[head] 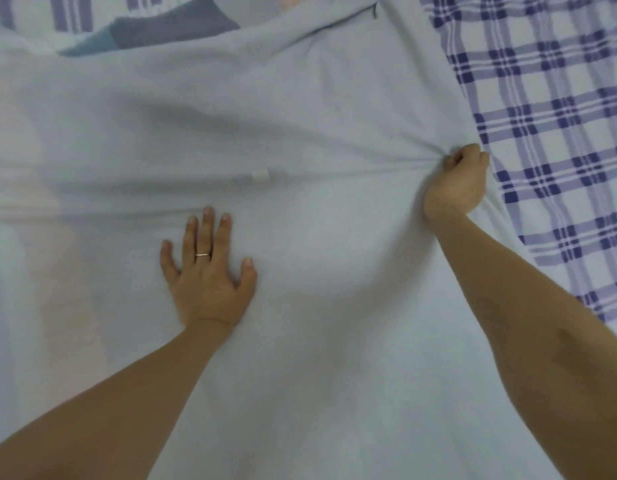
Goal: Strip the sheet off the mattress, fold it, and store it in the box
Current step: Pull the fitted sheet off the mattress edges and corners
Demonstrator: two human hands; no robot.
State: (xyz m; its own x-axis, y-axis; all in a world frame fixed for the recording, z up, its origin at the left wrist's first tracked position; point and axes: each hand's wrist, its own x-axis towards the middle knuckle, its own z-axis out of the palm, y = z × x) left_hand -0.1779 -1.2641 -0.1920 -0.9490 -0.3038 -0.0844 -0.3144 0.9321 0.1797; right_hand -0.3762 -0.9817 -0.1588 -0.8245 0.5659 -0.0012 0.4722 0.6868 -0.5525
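head view: left hand (206,271) flat on sheet (300,116); right hand (456,183) fingers bunch sheet edge, fingertips hidden.

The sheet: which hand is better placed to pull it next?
Right, probably. The right hand grips a bunch of the sheet at its edge; the left hand lies flat on it.

Two hands are in view, the left hand (206,268) at lower centre and the right hand (456,183) at centre right, with one ring (203,254) on the left. One pale blue-grey sheet (300,116) fills most of the frame and bears one small white tag (260,175). Plaid cloth shows in two places, a large plaid area (559,133) at right and a plaid strip (68,12) at upper left, beside one grey patch (175,29).
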